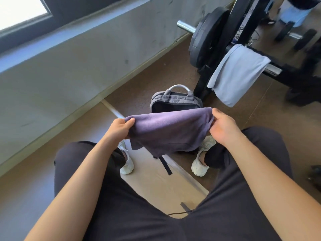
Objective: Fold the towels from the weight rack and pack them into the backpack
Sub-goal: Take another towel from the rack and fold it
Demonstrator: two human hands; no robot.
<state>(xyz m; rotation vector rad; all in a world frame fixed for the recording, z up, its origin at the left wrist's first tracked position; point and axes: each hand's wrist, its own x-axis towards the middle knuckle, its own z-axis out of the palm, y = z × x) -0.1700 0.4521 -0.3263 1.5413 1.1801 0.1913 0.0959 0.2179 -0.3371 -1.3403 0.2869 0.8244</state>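
A purple towel (166, 131) hangs doubled in the air between my hands, above my feet. My left hand (119, 128) pinches its left top corner, thumb on top. My right hand (224, 126) pinches the right top corner. Behind the towel a grey backpack (175, 100) stands on the floor with its top open; the towel hides its lower part. A light blue towel (236, 73) is draped over a bar of the black weight rack (239, 23) at the upper right.
Black weight plates (206, 37) sit on a chrome peg of the rack. A grey wall (86, 54) runs along the left. My legs in dark trousers and white shoes (199, 164) flank the backpack. Dumbbells (295, 36) lie at the far right.
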